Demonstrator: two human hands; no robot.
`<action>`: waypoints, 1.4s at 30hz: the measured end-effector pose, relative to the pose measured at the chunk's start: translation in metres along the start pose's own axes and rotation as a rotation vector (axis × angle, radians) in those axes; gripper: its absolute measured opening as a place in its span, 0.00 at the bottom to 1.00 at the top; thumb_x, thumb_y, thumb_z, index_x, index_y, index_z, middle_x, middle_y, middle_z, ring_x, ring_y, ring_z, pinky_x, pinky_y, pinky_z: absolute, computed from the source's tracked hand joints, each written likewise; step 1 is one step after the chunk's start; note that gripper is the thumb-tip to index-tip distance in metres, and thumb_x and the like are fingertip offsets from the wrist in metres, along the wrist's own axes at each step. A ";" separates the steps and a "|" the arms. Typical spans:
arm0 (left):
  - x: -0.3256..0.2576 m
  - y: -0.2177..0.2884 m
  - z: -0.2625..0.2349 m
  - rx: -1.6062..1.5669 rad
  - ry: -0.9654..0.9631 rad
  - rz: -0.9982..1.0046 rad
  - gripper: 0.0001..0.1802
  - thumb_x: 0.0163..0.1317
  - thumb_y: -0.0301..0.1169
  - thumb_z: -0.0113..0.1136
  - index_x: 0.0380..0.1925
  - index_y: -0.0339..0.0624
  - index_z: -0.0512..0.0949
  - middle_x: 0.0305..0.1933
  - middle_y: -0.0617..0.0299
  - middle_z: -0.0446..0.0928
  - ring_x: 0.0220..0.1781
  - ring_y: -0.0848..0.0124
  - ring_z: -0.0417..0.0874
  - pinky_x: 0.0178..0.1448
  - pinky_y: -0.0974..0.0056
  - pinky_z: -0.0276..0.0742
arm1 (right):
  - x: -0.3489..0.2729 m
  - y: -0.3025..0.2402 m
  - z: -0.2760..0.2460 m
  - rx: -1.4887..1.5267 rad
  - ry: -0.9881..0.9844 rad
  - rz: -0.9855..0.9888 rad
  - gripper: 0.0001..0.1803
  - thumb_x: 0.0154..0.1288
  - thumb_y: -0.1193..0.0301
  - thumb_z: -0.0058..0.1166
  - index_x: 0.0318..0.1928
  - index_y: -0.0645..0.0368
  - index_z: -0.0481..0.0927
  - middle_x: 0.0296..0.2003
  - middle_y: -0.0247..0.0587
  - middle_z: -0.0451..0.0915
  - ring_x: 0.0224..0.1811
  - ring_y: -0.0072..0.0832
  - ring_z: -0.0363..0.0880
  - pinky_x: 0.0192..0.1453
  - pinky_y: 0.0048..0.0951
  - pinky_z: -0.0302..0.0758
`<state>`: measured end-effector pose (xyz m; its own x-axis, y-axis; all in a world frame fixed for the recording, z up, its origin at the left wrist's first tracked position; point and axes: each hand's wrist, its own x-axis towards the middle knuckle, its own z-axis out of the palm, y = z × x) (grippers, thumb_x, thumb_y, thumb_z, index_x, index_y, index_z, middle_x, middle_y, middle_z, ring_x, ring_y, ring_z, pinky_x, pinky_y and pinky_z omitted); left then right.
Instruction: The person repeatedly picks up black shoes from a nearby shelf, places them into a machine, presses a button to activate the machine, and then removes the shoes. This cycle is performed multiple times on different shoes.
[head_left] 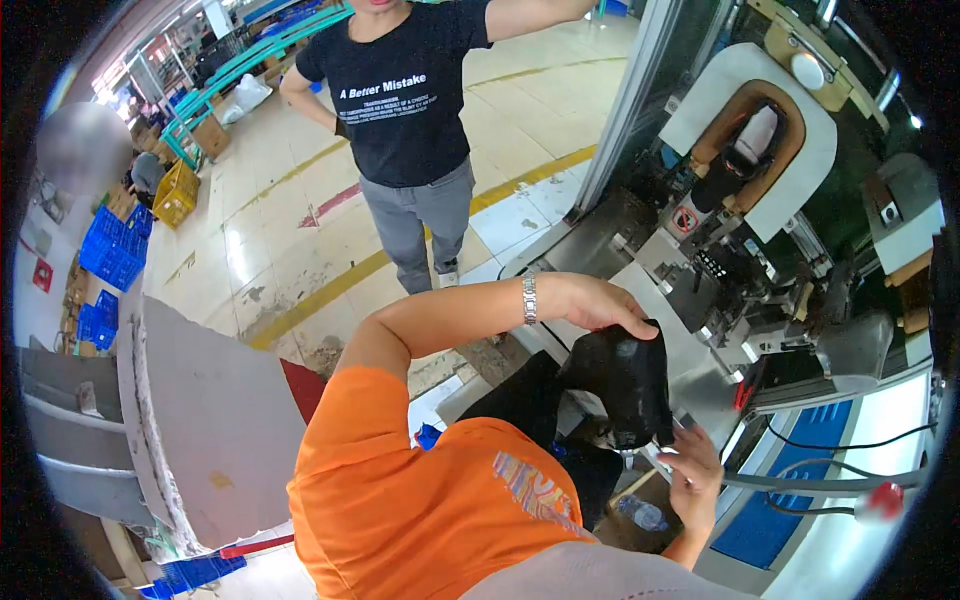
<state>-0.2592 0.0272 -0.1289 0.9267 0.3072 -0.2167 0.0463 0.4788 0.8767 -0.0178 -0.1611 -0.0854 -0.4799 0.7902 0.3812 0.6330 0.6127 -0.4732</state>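
Note:
My left hand (605,305), with a metal watch at its wrist, grips the upper edge of a black shoe upper (622,385). The piece hangs down, curved and dark, in front of the machine's metal table (695,385). Close to its lower right corner is my right hand (692,470), its fingers bent and apart. Whether those fingertips touch the edge is hard to tell. Beyond the hands stands a machine with a white U-shaped plate (690,110) and a brown lining around a dark, light-topped form (752,140).
A person (400,120) in a black T-shirt stands across from me, one arm stretched toward the machine. A grey panel (215,420) rises at my left. Blue crates (113,248) and a yellow crate (176,193) sit farther left. Cables (850,445) run at the right.

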 end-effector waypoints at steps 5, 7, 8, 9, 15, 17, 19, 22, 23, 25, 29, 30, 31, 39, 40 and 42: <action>-0.014 0.019 0.029 0.243 0.030 0.004 0.19 0.55 0.42 0.59 0.31 0.33 0.76 0.28 0.66 0.77 0.31 0.79 0.76 0.36 0.73 0.70 | 0.045 0.012 0.001 0.269 0.267 0.240 0.11 0.49 0.80 0.47 0.36 0.64 0.76 0.38 0.43 0.78 0.43 0.33 0.76 0.50 0.30 0.67; -0.014 0.025 0.039 0.316 -0.054 -0.031 0.20 0.54 0.43 0.60 0.30 0.34 0.76 0.26 0.67 0.76 0.28 0.80 0.74 0.31 0.74 0.69 | 0.074 0.017 0.009 0.415 0.169 0.246 0.12 0.49 0.76 0.49 0.36 0.66 0.76 0.36 0.40 0.78 0.38 0.28 0.75 0.44 0.26 0.69; -0.016 0.026 0.052 0.334 -0.046 0.033 0.19 0.54 0.44 0.60 0.28 0.35 0.76 0.23 0.70 0.73 0.24 0.82 0.71 0.26 0.74 0.65 | 0.076 0.013 0.017 0.497 0.091 0.274 0.13 0.49 0.74 0.50 0.37 0.67 0.76 0.35 0.38 0.77 0.35 0.25 0.74 0.41 0.24 0.69; -0.017 0.031 0.059 0.326 -0.074 0.040 0.20 0.54 0.45 0.60 0.27 0.35 0.76 0.23 0.70 0.73 0.23 0.82 0.70 0.25 0.74 0.65 | 0.077 0.026 0.016 0.624 -0.050 0.345 0.14 0.49 0.72 0.51 0.37 0.68 0.76 0.33 0.35 0.77 0.33 0.22 0.73 0.37 0.22 0.68; -0.029 0.038 0.057 0.344 -0.099 0.039 0.20 0.57 0.43 0.56 0.28 0.33 0.76 0.24 0.70 0.73 0.27 0.82 0.70 0.32 0.74 0.66 | 0.064 0.055 0.030 1.121 -0.080 0.497 0.10 0.45 0.74 0.51 0.31 0.64 0.76 0.22 0.26 0.72 0.17 0.11 0.62 0.18 0.14 0.57; -0.033 0.028 0.048 0.303 -0.098 0.021 0.18 0.59 0.42 0.54 0.28 0.33 0.75 0.24 0.70 0.73 0.27 0.82 0.70 0.33 0.73 0.66 | 0.065 0.049 0.027 1.080 -0.163 0.619 0.09 0.45 0.73 0.53 0.29 0.63 0.76 0.20 0.25 0.71 0.14 0.10 0.59 0.15 0.12 0.54; -0.037 0.025 0.045 0.306 -0.138 0.011 0.17 0.60 0.41 0.53 0.28 0.34 0.74 0.25 0.70 0.73 0.27 0.81 0.70 0.35 0.73 0.66 | 0.055 0.054 0.029 1.082 -0.215 0.613 0.12 0.45 0.66 0.58 0.28 0.61 0.76 0.18 0.24 0.70 0.14 0.10 0.59 0.14 0.12 0.52; -0.037 0.020 0.044 0.348 -0.204 -0.003 0.16 0.60 0.40 0.53 0.28 0.35 0.73 0.25 0.70 0.73 0.29 0.80 0.72 0.36 0.73 0.68 | 0.047 0.053 0.034 1.143 -0.283 0.639 0.21 0.39 0.56 0.65 0.28 0.59 0.76 0.20 0.23 0.71 0.16 0.09 0.60 0.16 0.12 0.52; -0.036 0.021 0.046 0.287 -0.222 -0.025 0.16 0.59 0.39 0.54 0.28 0.35 0.73 0.25 0.70 0.74 0.29 0.80 0.73 0.36 0.73 0.68 | 0.047 0.052 0.033 1.187 -0.308 0.645 0.23 0.38 0.56 0.66 0.29 0.60 0.76 0.21 0.24 0.72 0.16 0.09 0.61 0.16 0.12 0.53; -0.034 0.027 0.054 0.163 -0.262 -0.067 0.15 0.59 0.39 0.54 0.28 0.35 0.73 0.26 0.70 0.74 0.29 0.80 0.74 0.36 0.74 0.69 | 0.048 0.049 0.029 1.271 -0.356 0.661 0.27 0.35 0.55 0.68 0.31 0.62 0.76 0.22 0.25 0.73 0.17 0.09 0.62 0.16 0.12 0.53; -0.020 0.027 0.068 0.088 -0.217 -0.118 0.14 0.58 0.37 0.55 0.31 0.34 0.74 0.28 0.69 0.75 0.29 0.81 0.74 0.36 0.74 0.69 | 0.047 0.056 0.023 1.258 -0.325 0.627 0.30 0.34 0.58 0.68 0.35 0.67 0.76 0.23 0.29 0.74 0.18 0.12 0.65 0.18 0.13 0.58; -0.016 0.025 0.071 0.112 -0.182 -0.114 0.14 0.58 0.36 0.55 0.31 0.34 0.74 0.28 0.68 0.76 0.29 0.81 0.74 0.35 0.74 0.69 | 0.053 0.050 0.019 1.267 -0.309 0.600 0.29 0.35 0.60 0.68 0.36 0.68 0.75 0.23 0.30 0.74 0.18 0.13 0.66 0.19 0.13 0.59; -0.010 0.024 0.073 0.135 -0.150 -0.111 0.14 0.58 0.36 0.55 0.32 0.33 0.75 0.28 0.68 0.76 0.29 0.81 0.74 0.34 0.74 0.69 | 0.059 0.044 0.013 1.276 -0.291 0.575 0.29 0.35 0.62 0.67 0.37 0.69 0.75 0.23 0.31 0.74 0.18 0.14 0.67 0.20 0.13 0.61; -0.025 0.051 0.077 0.499 -0.305 0.131 0.15 0.58 0.36 0.56 0.32 0.32 0.74 0.27 0.68 0.75 0.30 0.83 0.71 0.34 0.75 0.67 | 0.044 0.040 -0.002 1.107 -0.172 0.611 0.22 0.31 0.61 0.71 0.21 0.62 0.74 0.21 0.30 0.73 0.25 0.15 0.68 0.28 0.17 0.62; -0.029 0.055 0.076 0.539 -0.296 0.137 0.14 0.58 0.36 0.56 0.31 0.32 0.73 0.27 0.69 0.74 0.29 0.84 0.70 0.34 0.75 0.67 | 0.042 0.039 -0.005 1.132 -0.154 0.604 0.27 0.29 0.53 0.72 0.22 0.61 0.74 0.22 0.28 0.73 0.27 0.14 0.66 0.29 0.18 0.60; -0.025 0.047 0.067 0.468 -0.309 0.189 0.13 0.59 0.36 0.55 0.30 0.34 0.72 0.26 0.70 0.72 0.29 0.84 0.70 0.35 0.76 0.66 | 0.019 0.062 0.002 1.169 -0.088 0.587 0.25 0.32 0.54 0.72 0.22 0.60 0.74 0.24 0.29 0.74 0.27 0.15 0.67 0.30 0.18 0.60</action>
<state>-0.2552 -0.0127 -0.0536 0.9973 0.0648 0.0355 -0.0358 0.0038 0.9993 0.0105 -0.1082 -0.1091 -0.3808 0.9127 -0.1480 -0.1161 -0.2060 -0.9716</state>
